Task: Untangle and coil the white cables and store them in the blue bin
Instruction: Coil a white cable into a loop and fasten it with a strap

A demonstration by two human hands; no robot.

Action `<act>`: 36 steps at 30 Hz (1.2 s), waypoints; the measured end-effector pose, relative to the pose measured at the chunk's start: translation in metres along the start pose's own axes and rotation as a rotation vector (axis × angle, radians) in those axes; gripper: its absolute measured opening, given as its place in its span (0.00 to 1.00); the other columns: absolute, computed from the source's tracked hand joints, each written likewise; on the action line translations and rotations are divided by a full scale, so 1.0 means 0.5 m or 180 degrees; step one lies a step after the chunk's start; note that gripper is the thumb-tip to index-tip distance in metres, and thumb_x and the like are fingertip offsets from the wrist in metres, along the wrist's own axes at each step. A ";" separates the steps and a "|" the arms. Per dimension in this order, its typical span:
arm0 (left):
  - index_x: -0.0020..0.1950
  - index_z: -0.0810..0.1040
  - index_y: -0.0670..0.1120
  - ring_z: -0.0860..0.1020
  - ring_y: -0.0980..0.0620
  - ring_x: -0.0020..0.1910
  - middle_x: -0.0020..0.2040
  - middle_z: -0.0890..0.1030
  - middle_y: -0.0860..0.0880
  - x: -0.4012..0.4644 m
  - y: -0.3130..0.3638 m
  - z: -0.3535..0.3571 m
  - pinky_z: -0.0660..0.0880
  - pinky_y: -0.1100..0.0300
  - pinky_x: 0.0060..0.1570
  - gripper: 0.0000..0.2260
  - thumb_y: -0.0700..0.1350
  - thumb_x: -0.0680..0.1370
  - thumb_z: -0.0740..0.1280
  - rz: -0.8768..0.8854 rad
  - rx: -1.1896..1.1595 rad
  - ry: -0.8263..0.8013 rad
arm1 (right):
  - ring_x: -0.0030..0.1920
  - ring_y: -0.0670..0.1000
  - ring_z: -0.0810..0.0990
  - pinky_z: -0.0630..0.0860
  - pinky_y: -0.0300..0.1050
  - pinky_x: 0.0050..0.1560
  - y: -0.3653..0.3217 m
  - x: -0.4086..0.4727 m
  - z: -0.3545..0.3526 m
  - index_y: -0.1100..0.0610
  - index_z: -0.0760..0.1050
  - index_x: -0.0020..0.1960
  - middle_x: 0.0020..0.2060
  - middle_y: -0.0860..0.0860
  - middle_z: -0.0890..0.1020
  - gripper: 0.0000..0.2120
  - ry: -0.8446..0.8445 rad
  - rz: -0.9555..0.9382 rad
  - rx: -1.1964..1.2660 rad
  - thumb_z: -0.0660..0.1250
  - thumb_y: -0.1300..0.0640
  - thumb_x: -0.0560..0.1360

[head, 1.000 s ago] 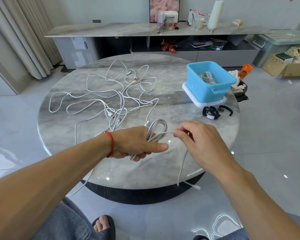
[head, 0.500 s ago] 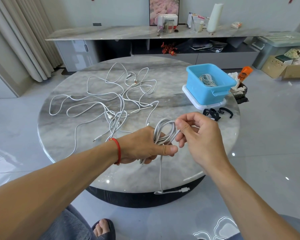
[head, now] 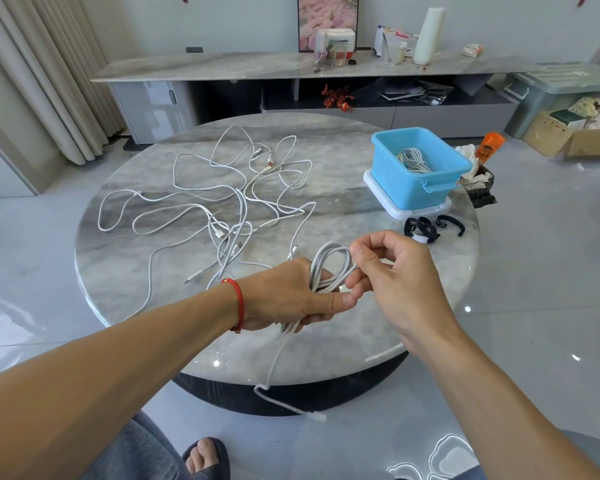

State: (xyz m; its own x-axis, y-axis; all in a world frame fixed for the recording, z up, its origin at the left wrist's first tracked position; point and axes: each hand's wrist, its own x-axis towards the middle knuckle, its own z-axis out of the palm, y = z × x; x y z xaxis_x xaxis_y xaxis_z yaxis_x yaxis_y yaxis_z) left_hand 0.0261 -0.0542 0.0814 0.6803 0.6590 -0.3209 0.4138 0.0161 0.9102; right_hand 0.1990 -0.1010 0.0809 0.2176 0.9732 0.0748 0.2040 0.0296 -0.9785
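Loose cables [head: 229, 209] are sprawling across the table [head: 125, 265]; my left hand [head: 284, 299] is gripping the coil [head: 329, 268], its tail dangling off the edge, my right hand [head: 392, 271] is pinching its loops, and the bin [head: 406, 188] is sitting far right, holding a coiled cable

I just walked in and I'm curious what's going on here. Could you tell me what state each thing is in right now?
coil: partly wound, loose tail hanging off the table edge
left hand: grips the coil
right hand: pinches a loop of the coil
tangled cables: spread loose and knotted on the table
blue bin: open, one coiled white cable inside, standing on a white lid
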 end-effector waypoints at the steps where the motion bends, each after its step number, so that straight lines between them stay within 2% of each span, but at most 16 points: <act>1: 0.40 0.78 0.41 0.68 0.51 0.27 0.30 0.72 0.46 -0.001 0.001 0.000 0.66 0.59 0.28 0.17 0.55 0.78 0.71 0.0012 -0.0001 -0.0056 | 0.27 0.50 0.78 0.79 0.46 0.37 0.000 0.000 -0.001 0.56 0.79 0.47 0.30 0.53 0.83 0.05 -0.0007 -0.0034 -0.0088 0.69 0.57 0.81; 4: 0.44 0.81 0.43 0.66 0.50 0.27 0.27 0.68 0.46 -0.004 -0.002 -0.002 0.66 0.58 0.29 0.17 0.55 0.81 0.66 0.0076 -0.0119 -0.0230 | 0.30 0.46 0.78 0.76 0.42 0.34 -0.002 0.001 -0.005 0.53 0.80 0.48 0.33 0.49 0.82 0.05 0.0068 -0.0069 -0.0132 0.72 0.53 0.79; 7: 0.46 0.80 0.41 0.66 0.51 0.26 0.25 0.66 0.47 0.001 -0.002 0.003 0.66 0.59 0.30 0.17 0.55 0.80 0.64 0.0108 -0.0678 -0.0116 | 0.34 0.46 0.81 0.80 0.45 0.39 0.003 0.002 0.005 0.55 0.79 0.52 0.39 0.49 0.83 0.11 -0.0002 0.0129 0.0032 0.68 0.47 0.81; 10: 0.45 0.78 0.41 0.72 0.49 0.27 0.23 0.65 0.49 0.017 0.005 -0.001 0.69 0.59 0.30 0.16 0.52 0.82 0.62 0.0149 -0.1362 0.0518 | 0.42 0.53 0.86 0.82 0.55 0.51 0.013 -0.010 0.031 0.57 0.78 0.53 0.42 0.54 0.85 0.22 -0.0596 0.0513 0.0138 0.57 0.40 0.84; 12: 0.45 0.78 0.42 0.74 0.49 0.26 0.23 0.65 0.49 0.027 0.004 -0.016 0.72 0.58 0.31 0.15 0.51 0.83 0.61 0.0183 -0.1726 0.0921 | 0.49 0.55 0.87 0.79 0.55 0.61 0.011 -0.029 0.047 0.55 0.78 0.62 0.46 0.53 0.88 0.27 -0.1148 0.0977 0.0310 0.52 0.36 0.84; 14: 0.47 0.77 0.41 0.75 0.49 0.25 0.23 0.64 0.49 0.029 -0.003 -0.032 0.74 0.58 0.30 0.15 0.52 0.83 0.61 0.0177 -0.1899 0.1187 | 0.53 0.53 0.87 0.74 0.54 0.69 0.009 -0.054 0.057 0.48 0.74 0.68 0.47 0.54 0.88 0.26 -0.1726 0.1301 0.0349 0.49 0.34 0.83; 15: 0.47 0.77 0.41 0.76 0.49 0.25 0.23 0.64 0.49 0.028 -0.006 -0.039 0.74 0.58 0.28 0.15 0.52 0.83 0.62 0.0166 -0.1962 0.1265 | 0.54 0.51 0.87 0.72 0.54 0.70 0.009 -0.065 0.062 0.46 0.72 0.68 0.46 0.53 0.89 0.23 -0.1921 0.1289 0.0239 0.50 0.34 0.84; 17: 0.47 0.76 0.41 0.76 0.49 0.25 0.23 0.64 0.49 0.026 -0.008 -0.045 0.73 0.60 0.27 0.16 0.53 0.83 0.62 0.0122 -0.2118 0.1324 | 0.49 0.52 0.87 0.73 0.59 0.68 0.013 -0.077 0.065 0.51 0.75 0.60 0.37 0.49 0.86 0.17 -0.2004 0.1030 -0.0083 0.54 0.42 0.85; 19: 0.47 0.76 0.42 0.73 0.51 0.25 0.24 0.63 0.49 0.023 -0.006 -0.046 0.71 0.62 0.25 0.16 0.54 0.83 0.62 0.0066 -0.2291 0.1307 | 0.36 0.56 0.84 0.79 0.63 0.57 0.019 -0.075 0.063 0.56 0.76 0.51 0.28 0.47 0.73 0.15 -0.1966 0.0967 -0.0134 0.54 0.51 0.87; 21: 0.46 0.75 0.43 0.68 0.54 0.22 0.25 0.62 0.51 0.022 -0.002 -0.045 0.67 0.64 0.23 0.15 0.54 0.83 0.62 0.0058 -0.2490 0.1200 | 0.26 0.52 0.73 0.79 0.55 0.38 0.016 -0.070 0.064 0.56 0.77 0.47 0.28 0.48 0.66 0.16 -0.2011 0.1007 -0.0289 0.54 0.52 0.87; 23: 0.45 0.74 0.44 0.62 0.55 0.22 0.26 0.59 0.52 0.023 0.002 -0.044 0.63 0.64 0.22 0.16 0.55 0.83 0.62 0.0066 -0.2637 0.1070 | 0.26 0.48 0.68 0.71 0.46 0.31 0.014 -0.068 0.066 0.52 0.78 0.46 0.28 0.46 0.66 0.17 -0.1941 0.0819 -0.0872 0.55 0.48 0.86; 25: 0.43 0.72 0.45 0.59 0.56 0.22 0.27 0.57 0.52 0.025 0.005 -0.044 0.62 0.64 0.21 0.16 0.56 0.82 0.62 0.0024 -0.2650 0.1059 | 0.30 0.47 0.70 0.69 0.43 0.34 0.017 -0.069 0.066 0.49 0.79 0.45 0.28 0.45 0.70 0.18 -0.1837 0.0564 -0.1353 0.55 0.45 0.85; 28: 0.39 0.69 0.46 0.58 0.55 0.23 0.27 0.56 0.52 0.029 0.005 -0.054 0.60 0.64 0.22 0.18 0.57 0.83 0.61 -0.0083 -0.2412 0.1322 | 0.32 0.47 0.72 0.68 0.43 0.36 0.025 -0.071 0.054 0.51 0.75 0.47 0.31 0.45 0.74 0.19 -0.1771 0.0284 -0.1930 0.52 0.43 0.86; 32: 0.36 0.67 0.48 0.59 0.54 0.21 0.25 0.59 0.53 0.031 -0.005 -0.078 0.59 0.65 0.22 0.19 0.57 0.82 0.63 -0.0249 -0.1841 0.1675 | 0.37 0.55 0.75 0.73 0.53 0.40 0.029 -0.083 0.037 0.51 0.66 0.50 0.36 0.49 0.76 0.11 -0.1944 -0.0318 -0.2701 0.50 0.49 0.87; 34: 0.36 0.65 0.48 0.59 0.54 0.21 0.25 0.60 0.53 0.031 -0.015 -0.080 0.58 0.65 0.23 0.19 0.56 0.82 0.64 -0.0401 -0.1570 0.1647 | 0.40 0.55 0.77 0.76 0.54 0.44 0.024 -0.088 0.036 0.48 0.66 0.51 0.39 0.45 0.77 0.06 -0.1974 -0.0675 -0.2869 0.53 0.54 0.86; 36: 0.37 0.64 0.50 0.58 0.54 0.22 0.26 0.60 0.52 0.031 -0.024 -0.075 0.58 0.64 0.23 0.19 0.55 0.81 0.67 -0.0491 -0.1291 0.1579 | 0.42 0.53 0.76 0.75 0.53 0.46 0.015 -0.088 0.035 0.47 0.69 0.52 0.41 0.43 0.78 0.06 -0.1922 -0.0974 -0.2864 0.55 0.53 0.86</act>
State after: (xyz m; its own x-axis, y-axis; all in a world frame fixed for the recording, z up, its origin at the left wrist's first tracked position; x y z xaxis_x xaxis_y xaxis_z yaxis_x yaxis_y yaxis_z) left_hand 0.0088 -0.0160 0.0754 0.2318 0.8933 -0.3851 0.1574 0.3562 0.9211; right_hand 0.1744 -0.1396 0.0668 -0.4076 0.9114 -0.0563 0.8370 0.3483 -0.4220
